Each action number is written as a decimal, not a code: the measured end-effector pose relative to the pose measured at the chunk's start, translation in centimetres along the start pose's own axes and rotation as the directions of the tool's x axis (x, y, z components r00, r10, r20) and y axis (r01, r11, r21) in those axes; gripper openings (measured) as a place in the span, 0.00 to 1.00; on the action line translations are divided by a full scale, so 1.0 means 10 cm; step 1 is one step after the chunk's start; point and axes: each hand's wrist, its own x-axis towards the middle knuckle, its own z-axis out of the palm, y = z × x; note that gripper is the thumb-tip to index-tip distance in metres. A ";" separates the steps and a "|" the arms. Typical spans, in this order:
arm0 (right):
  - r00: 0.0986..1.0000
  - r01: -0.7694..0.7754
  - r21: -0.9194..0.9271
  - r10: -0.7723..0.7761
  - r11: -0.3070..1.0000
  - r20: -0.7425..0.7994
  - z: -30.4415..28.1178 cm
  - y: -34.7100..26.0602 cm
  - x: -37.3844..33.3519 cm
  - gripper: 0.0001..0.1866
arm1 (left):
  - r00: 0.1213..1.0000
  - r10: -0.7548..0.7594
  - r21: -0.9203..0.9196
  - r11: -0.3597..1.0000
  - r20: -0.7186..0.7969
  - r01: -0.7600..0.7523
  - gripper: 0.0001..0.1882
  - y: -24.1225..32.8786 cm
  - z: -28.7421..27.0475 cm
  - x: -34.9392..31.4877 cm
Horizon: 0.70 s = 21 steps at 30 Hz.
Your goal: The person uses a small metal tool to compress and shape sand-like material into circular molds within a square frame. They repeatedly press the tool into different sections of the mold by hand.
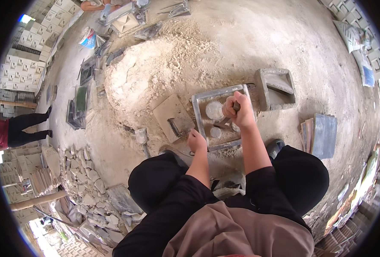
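Right hand (235, 110): fist closed around a short dark tool handle (236, 106), held upright over the square metal mould frame (198, 112); what the lower end of the tool does is hidden by the fist.

Left hand (196, 141): fingers curled, resting on the near left corner of the mould frame; whether it grips the rim or only presses on it cannot be told.

Mould frame: grey, square, lying flat on the sandy floor (284, 38) directly ahead of the person's knees. Inside it, pale packed mix with two round raised shapes (214, 110).

Flat board with trowel (173, 118): just left of the frame, dusted with mix.

Second grey mould (276, 88): just right of the frame, tilted, open side up.

Heap of pale sand mix (155, 73): beyond the frame, to its left.

Stack of flat plates (320, 135): to the right, near the person's knee.

Rubble of broken pieces (85, 180): lower left, well apart.

Another person's dark-trousered legs (27, 127): far left edge.
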 end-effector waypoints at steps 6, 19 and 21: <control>0.974 -0.191 -0.056 0.196 0.980 0.113 0.09 0.03 0.33 0.30 | 0.999 -0.045 0.035 0.998 0.008 0.045 0.25 0.11 -0.03 -0.01; 0.876 -0.346 -0.001 0.323 0.938 0.359 0.43 0.10 0.69 0.29 | 0.997 -0.069 0.009 0.998 -0.031 0.069 0.24 0.04 0.00 0.08; 0.863 -0.347 -0.057 0.343 0.936 0.371 0.49 0.16 0.62 0.29 | 0.996 -0.080 0.046 0.996 -0.026 0.081 0.24 0.02 -0.01 0.06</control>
